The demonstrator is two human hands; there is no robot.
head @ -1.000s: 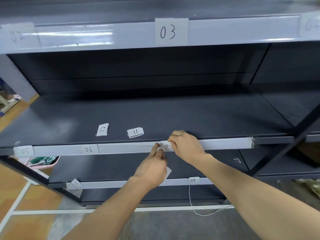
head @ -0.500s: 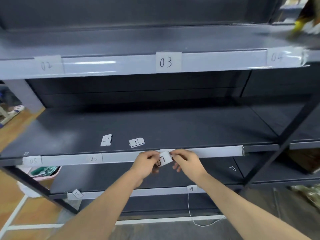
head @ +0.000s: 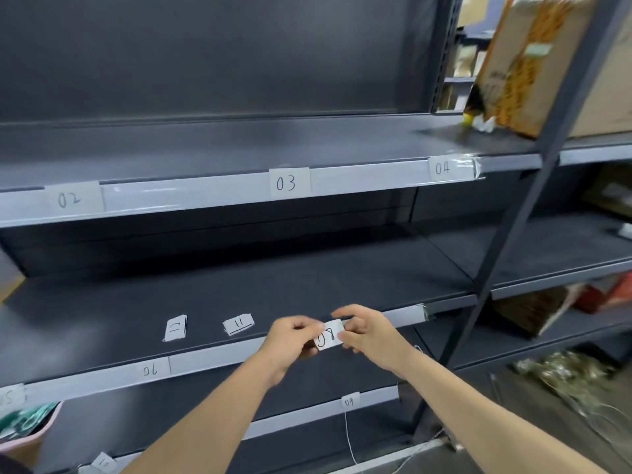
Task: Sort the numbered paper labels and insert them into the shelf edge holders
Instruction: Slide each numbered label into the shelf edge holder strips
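Note:
A small white paper label marked 08 point(head: 330, 335) is pinched between my left hand point(head: 290, 343) on its left edge and my right hand point(head: 367, 331) on its right edge. It hangs just in front of the middle shelf's edge holder point(head: 212, 359). That holder carries labels 05 point(head: 10, 397) and 06 point(head: 150, 371). Two loose labels lie on the middle shelf: one marked 11 point(head: 238, 324) and another turned sideways point(head: 176, 327). The upper holder shows 02 point(head: 69, 199), 03 point(head: 286, 183) and 04 point(head: 442, 168). Label 09 point(head: 349, 401) sits in the lower holder.
A dark metal upright point(head: 513, 234) slants down at the right. Cardboard boxes point(head: 533, 63) stand on the upper right shelf. A pink bin point(head: 24, 436) sits at the lower left, and a thin white string point(head: 349, 439) hangs below label 09.
The camera has tilted up, showing more of the upper shelves. The label has come away from the holder strip and now hangs in front of it, held by both hands.

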